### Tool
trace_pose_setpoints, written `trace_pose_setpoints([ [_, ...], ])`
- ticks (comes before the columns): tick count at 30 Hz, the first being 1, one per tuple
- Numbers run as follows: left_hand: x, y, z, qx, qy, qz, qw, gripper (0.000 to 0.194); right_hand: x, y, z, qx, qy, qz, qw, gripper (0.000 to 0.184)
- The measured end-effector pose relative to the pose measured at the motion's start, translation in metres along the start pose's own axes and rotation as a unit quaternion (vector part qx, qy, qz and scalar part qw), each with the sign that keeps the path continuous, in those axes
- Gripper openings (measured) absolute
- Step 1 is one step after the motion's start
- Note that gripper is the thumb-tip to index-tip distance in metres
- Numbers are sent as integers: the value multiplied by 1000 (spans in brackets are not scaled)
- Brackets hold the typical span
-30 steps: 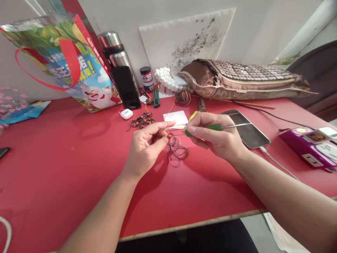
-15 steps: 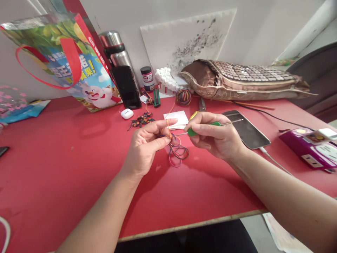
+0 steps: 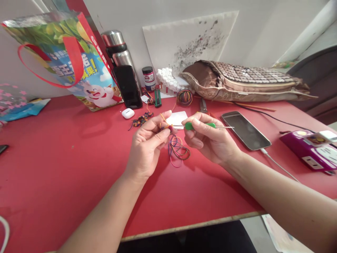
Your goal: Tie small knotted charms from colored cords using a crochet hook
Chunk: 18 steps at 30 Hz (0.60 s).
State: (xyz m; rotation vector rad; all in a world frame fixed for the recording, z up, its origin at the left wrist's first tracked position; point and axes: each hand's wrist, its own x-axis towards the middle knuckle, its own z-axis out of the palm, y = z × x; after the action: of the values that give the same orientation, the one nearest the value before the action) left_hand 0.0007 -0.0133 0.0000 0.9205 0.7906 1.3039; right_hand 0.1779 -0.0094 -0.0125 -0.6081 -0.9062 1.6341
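Multicoloured crochet piece [image 3: 169, 127], at the near left of the white paper [image 3: 177, 117], should handle light and limp, best pinched near its working edge; we pinch it in our left hand [image 3: 143, 147], our right hand [image 3: 209, 140] gripping the green-handled crochet hook [image 3: 189, 126].

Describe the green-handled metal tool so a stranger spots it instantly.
Start at the wide red tabletop and find the person's right hand above it. That hand grips the slim green-handled metal tool. Thin metal juts from both handle ends, unlike the multicoloured cord in the left hand.
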Motion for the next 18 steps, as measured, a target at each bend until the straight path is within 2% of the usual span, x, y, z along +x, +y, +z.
trace_pose_setpoints([
  [4,2,3,-1,23,18,13,999,30,2,0,-1,16,-4,20,1000,26],
  [11,0,4,0,38,12,23,999,34,2,2,-1,22,-7,43,999,26],
  [18,1,-1,-3,26,-18,-27,999,36,-3,2,2,-2,-28,46,999,28],
])
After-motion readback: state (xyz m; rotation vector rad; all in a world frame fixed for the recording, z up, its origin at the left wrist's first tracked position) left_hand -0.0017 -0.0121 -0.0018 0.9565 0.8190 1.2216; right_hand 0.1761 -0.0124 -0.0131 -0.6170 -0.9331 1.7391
